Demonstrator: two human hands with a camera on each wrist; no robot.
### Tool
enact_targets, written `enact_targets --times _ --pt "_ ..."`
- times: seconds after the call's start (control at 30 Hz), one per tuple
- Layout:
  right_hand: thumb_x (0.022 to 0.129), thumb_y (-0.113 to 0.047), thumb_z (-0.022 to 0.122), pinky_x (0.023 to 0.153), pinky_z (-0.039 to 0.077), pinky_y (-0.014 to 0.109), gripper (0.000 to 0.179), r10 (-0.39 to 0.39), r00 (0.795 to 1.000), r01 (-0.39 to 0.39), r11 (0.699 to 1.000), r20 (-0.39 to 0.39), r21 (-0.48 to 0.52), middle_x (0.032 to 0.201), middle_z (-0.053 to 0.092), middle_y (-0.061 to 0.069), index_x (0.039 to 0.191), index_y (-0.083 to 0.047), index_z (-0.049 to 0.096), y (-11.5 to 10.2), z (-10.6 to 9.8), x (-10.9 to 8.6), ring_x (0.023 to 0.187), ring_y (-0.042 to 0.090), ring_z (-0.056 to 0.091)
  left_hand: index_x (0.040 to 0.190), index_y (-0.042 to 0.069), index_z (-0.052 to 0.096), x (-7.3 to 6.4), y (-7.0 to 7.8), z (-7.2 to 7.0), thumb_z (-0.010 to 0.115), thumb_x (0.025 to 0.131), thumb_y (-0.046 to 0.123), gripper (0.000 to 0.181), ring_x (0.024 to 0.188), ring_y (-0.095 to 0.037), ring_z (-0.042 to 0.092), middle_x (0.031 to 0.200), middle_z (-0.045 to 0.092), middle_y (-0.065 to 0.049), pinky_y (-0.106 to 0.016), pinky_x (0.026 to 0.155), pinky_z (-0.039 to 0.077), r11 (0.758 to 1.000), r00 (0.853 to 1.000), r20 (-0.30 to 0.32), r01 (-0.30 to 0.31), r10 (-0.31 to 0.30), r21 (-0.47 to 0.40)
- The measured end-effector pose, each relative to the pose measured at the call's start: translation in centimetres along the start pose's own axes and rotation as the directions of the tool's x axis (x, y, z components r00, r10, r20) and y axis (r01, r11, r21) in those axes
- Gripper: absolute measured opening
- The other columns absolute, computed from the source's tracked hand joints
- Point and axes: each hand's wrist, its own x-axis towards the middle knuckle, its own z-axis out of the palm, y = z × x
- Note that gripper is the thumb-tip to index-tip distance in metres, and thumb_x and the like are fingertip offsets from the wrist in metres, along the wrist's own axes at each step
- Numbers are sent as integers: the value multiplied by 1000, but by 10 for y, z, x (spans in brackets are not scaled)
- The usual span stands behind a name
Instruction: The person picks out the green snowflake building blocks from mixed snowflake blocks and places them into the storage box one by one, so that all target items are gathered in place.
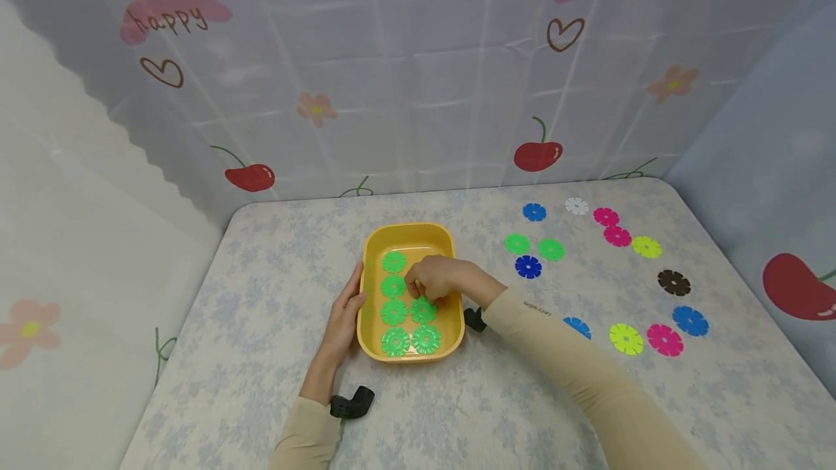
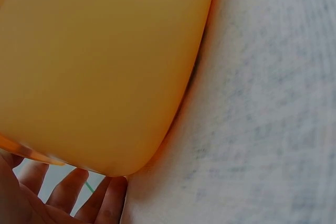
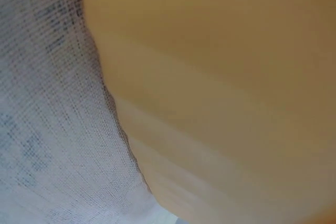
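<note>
Curling among green, notched, round plastic discs in a yellow rectangular plastic tray, right hand, grasp indiscernible; left hand rests unclenched against tray's side.

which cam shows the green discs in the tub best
Head view: it looks down into the yellow tub, so the green discs show clearly. Left wrist catches the tub's outside but no discs; right wrist shows none.

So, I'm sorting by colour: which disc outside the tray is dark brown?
The dark brown disc lies between a yellow disc behind it and a blue disc in front; no other disc showing is brown.
</note>
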Motion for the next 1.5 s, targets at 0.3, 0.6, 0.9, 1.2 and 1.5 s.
enact_targets --times 0.3,0.6,0.9,1.2,1.5 --pt "85 13 58 59 42 23 30 -22 999 24 999 -46 32 88 60 -1 95 -14 69 0 -2 -5 74 17 50 156 35 21 0 -1 1 34 108 27 51 151 -6 8 161 12 18 -36 122 14 1000 1000 2 -2 2 -7" --pt "92 1 59 64 48 25 18 -182 957 225 957 -224 183 90 63 3 107 -5 64 18 -23 -37 73 17 60 155 37 20 -2 -1 2 35 107 28 51 151 -8 8 162 13 17 -3 107 24 1000 1000 4 -13 13 -8" --pt "90 -2 66 71 57 39 18 45 887 163 901 -460 402 91 64 13 108 0 64 104 -24 -94 75 27 64 155 38 21 0 -3 1 35 108 27 50 151 -6 8 161 13 19 -2 105 26 1000 1000 10 -19 20 -17" --pt "91 -9 66 80 49 31 43 386 821 -99 822 -421 561 122 55 26 131 3 54 197 -14 -142 105 34 53 155 37 20 -1 -1 0 35 108 29 51 151 -9 7 162 11 16 -2 104 26 1000 1000 14 -24 24 -10" --pt "92 -11 64 100 44 56 52 445 822 -167 786 -355 596 137 44 30 139 3 46 225 -11 -153 123 45 43 155 37 20 0 -2 0 35 108 30 51 151 -7 8 161 12 18 -2 105 26 1000 1000 15 -20 20 -21"
